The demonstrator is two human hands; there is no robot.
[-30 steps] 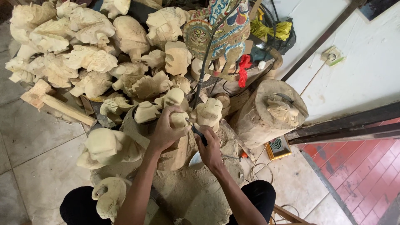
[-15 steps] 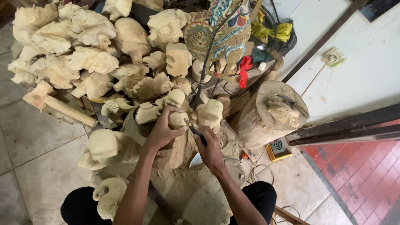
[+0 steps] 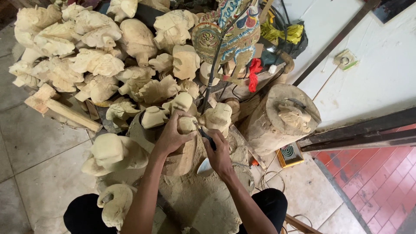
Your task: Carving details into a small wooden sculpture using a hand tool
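My left hand point(image 3: 171, 135) grips a small pale carved wooden head point(image 3: 187, 124), holding it against a wood block point(image 3: 184, 158) in front of me. My right hand point(image 3: 219, 154) is closed around a dark-handled carving tool point(image 3: 205, 135) whose tip touches the carved head's right side. Sawdust point(image 3: 203, 195) covers the work stump under both hands. Another unfinished pale head point(image 3: 219, 116) stands just right of the one I hold.
A big pile of rough carved wooden heads point(image 3: 95, 60) fills the upper left. A painted puppet figure point(image 3: 227, 37) stands behind. A log stump point(image 3: 281, 119) with a small carving sits right. A yellow box point(image 3: 289, 154) lies on the tiled floor.
Both hands stay on the carved head; the tool has shifted only slightly against it. The view has barely moved.
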